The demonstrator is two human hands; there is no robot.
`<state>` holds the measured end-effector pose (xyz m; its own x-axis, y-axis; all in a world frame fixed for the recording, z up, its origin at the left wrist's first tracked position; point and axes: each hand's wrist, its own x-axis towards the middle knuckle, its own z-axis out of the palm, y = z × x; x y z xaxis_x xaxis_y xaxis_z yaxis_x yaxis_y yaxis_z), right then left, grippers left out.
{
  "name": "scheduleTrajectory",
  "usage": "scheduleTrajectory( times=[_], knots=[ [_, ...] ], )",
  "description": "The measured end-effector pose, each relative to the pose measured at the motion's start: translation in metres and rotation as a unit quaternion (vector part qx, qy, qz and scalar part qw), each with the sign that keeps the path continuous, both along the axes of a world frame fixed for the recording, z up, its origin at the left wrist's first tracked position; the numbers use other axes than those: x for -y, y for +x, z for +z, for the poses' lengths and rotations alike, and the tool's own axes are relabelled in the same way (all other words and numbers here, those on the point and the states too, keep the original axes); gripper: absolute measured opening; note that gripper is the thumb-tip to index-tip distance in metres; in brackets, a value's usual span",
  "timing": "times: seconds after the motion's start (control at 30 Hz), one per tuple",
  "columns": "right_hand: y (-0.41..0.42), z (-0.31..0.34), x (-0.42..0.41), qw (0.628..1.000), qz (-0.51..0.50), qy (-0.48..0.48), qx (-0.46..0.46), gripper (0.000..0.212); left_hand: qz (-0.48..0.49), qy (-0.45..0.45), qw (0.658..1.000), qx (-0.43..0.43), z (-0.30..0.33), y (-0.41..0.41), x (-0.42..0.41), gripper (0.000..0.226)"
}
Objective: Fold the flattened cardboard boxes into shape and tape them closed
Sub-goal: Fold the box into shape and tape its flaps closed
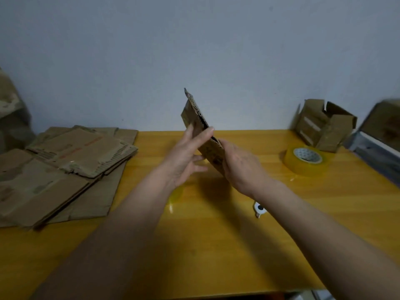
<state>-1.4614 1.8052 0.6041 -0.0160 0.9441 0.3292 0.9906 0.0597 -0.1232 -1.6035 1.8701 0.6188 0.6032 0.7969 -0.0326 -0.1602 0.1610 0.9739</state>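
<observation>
We hold one flat box point(202, 135) on edge above the middle of the surface point(216, 245), tilted, its top corner leaning away to the left. Our left hand point(186, 156) lies along its left face with fingers fairly straight and the thumb up over the edge; our right hand point(240, 163) wraps the lower right edge, fingers curled round it. The box looks still collapsed, with only a dark slit showing along the top edge, so we judge that we are at the opening step: the two faces have to be pulled apart until the sleeve squares up. That next move calls for a push on opposite creases, then folding the flaps in on one end before any tape goes on.

The tape roll point(305, 160) sits on the surface to the right, well apart from our hands. Behind it stands a shaped box point(324, 124), flaps open. A stack of flat boxes point(65, 165) lies on the left. A small white object point(259, 207), too small to identify, lies under our right wrist, and a bit of yellowish tape point(176, 194) lies by the left forearm. Nothing blocks the middle, though blur hides the far right edge
</observation>
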Motion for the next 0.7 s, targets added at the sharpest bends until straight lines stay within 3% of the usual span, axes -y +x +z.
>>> scheduleTrajectory(
  times=[0.07, 0.13, 0.23, 0.33, 0.53, 0.6, 0.7],
  knots=[
    [-0.003, 0.003, -0.001, 0.999, 0.009, -0.015, -0.038, 0.05, 0.035, -0.005, 0.999, -0.005, -0.004, 0.015, 0.006, 0.064],
    [-0.007, 0.009, -0.002, 0.988, 0.052, -0.033, -0.138, 0.042, 0.06, -0.01, 0.998, 0.013, -0.006, 0.025, 0.005, 0.054],
    [-0.008, 0.023, -0.003, 0.932, 0.109, -0.066, -0.338, 0.038, 0.09, -0.018, 0.996, 0.019, -0.004, 0.03, 0.003, 0.06],
    [-0.005, 0.028, -0.009, 0.893, 0.07, -0.045, -0.443, 0.035, 0.084, -0.054, 0.995, 0.02, 0.0, 0.033, 0.003, 0.057],
    [-0.004, 0.026, -0.023, 0.895, -0.001, -0.01, -0.446, 0.05, 0.096, -0.01, 0.995, -0.025, -0.007, 0.04, 0.009, 0.033],
    [-0.002, 0.028, -0.026, 0.917, -0.024, 0.016, -0.397, 0.043, 0.115, -0.005, 0.993, -0.035, -0.009, 0.039, 0.009, 0.028],
    [0.005, 0.03, -0.031, 0.927, -0.064, 0.021, -0.369, 0.016, 0.122, 0.027, 0.988, -0.095, -0.013, 0.037, 0.012, 0.026]
  ],
)
